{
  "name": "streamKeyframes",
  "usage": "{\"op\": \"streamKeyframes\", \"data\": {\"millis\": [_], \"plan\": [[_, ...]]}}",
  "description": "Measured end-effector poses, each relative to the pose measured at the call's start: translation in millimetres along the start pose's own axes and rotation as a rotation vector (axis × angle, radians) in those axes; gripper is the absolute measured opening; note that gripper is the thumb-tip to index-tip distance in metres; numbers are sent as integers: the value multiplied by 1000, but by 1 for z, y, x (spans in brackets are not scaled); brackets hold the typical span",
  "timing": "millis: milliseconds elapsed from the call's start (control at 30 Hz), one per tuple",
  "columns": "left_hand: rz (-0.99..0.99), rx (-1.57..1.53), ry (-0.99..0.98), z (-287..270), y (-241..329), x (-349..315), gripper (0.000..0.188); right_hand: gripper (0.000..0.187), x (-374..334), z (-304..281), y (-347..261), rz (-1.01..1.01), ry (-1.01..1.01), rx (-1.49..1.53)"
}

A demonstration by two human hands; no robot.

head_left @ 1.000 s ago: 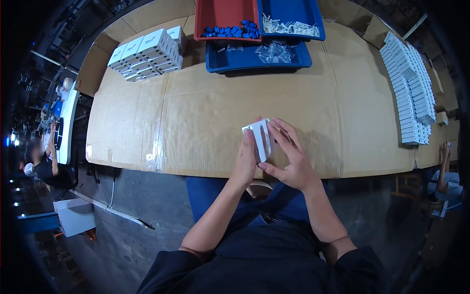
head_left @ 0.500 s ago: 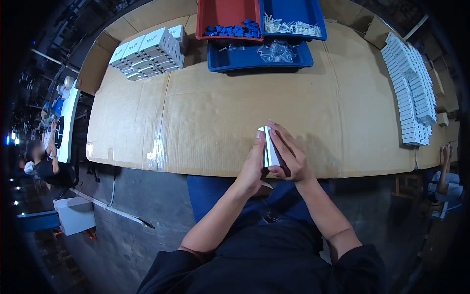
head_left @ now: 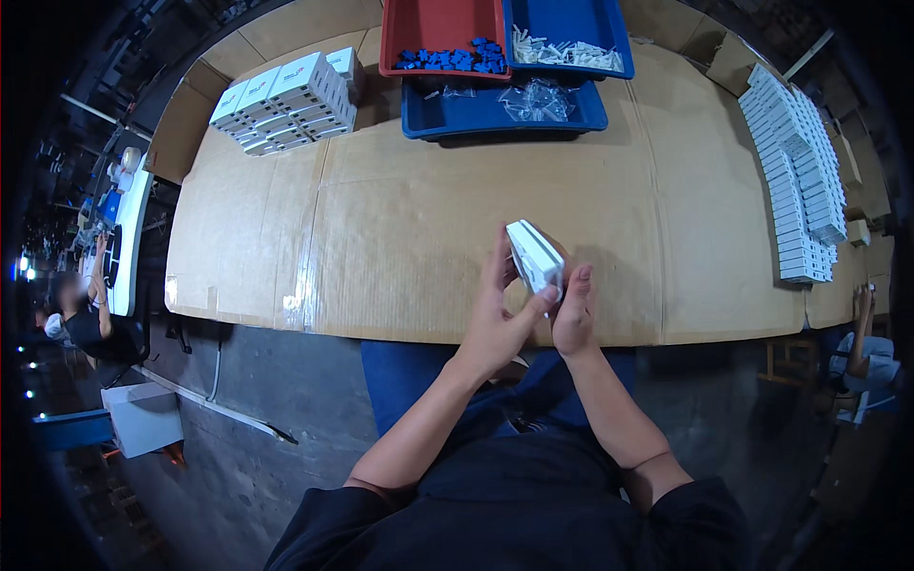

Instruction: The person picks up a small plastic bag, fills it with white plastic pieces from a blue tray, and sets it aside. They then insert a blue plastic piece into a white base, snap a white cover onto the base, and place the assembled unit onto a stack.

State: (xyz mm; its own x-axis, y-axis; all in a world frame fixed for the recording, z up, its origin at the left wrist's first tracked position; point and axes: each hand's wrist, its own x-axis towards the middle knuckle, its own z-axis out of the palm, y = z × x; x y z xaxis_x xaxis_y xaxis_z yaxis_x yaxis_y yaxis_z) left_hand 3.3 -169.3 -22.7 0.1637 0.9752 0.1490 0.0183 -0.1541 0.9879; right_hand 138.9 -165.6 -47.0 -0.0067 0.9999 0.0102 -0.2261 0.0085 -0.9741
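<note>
The step in hand looks like turning a white case between both hands, perhaps to check or close it. It is up off the cardboard or just at its surface, which I cannot tell, tilted, its far end toward 11 o'clock. The left hand grips it, thumb on the near end and fingers along the 9 o'clock side. The right hand stands at the case's 5 o'clock corner, thumb up; its other fingers are partly hidden, so whether they press on the case is unclear. As I judge it, the next move calls for a steady left grip while the right hand settles on the case.

Half a second ago the case was squeezed edge-on between both hands; now a broader face shows, the left thumb has shifted to the near end, and the right fingers no longer cover the 3 o'clock side.
</note>
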Motion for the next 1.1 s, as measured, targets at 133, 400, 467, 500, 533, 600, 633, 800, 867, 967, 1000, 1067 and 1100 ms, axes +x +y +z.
{"op": "streamKeyframes", "data": {"millis": [133, 400, 467, 500, 533, 600, 633, 800, 867, 967, 1000, 1067, 1100], "plan": [[-166, -476, 135, -14, 0, 6, 72, 63, 11, 6, -15, -240, -136, -98], [-362, -438, 199, -16, -15, 3, 68, 52, 6, 7, -11, -472, -290, -634], [-374, -471, 224, -12, -5, 3, 67, 49, 6, 7, -9, -465, -276, -673], [-405, -454, 240, -11, -8, 2, 64, 49, 6, 6, -7, -464, -274, -674], [-436, -435, 257, -11, -10, 2, 62, 47, 6, 6, -4, -502, -270, -701], [-451, -436, 263, -9, -10, 1, 59, 46, 7, 6, -3, -540, -265, -728], [-468, -436, 267, -7, -10, 1, 56, 45, 7, 8, -3, -545, -258, -723], [-484, -428, 304, -1, -2, 2, 53, 43, 6, 10, 8, -618, -202, -770], [-500, -424, 306, 0, 2, 1, 53, 43, 3, 14, 8, -645, -142, -795], [-477, -433, 283, 2, 3, 0, 50, 43, -1, 18, 6, -599, -112, -758], [-461, -433, 309, 3, 0, 0, 49, 43, -1, 18, 6, -599, -113, -758], [-447, -436, 332, 7, 0, 0, 47, 42, -2, 15, 5, -613, -145, -802], [-451, -430, 345, 9, 2, 0, 46, 42, -2, 14, 7, -612, -146, -803]]}}
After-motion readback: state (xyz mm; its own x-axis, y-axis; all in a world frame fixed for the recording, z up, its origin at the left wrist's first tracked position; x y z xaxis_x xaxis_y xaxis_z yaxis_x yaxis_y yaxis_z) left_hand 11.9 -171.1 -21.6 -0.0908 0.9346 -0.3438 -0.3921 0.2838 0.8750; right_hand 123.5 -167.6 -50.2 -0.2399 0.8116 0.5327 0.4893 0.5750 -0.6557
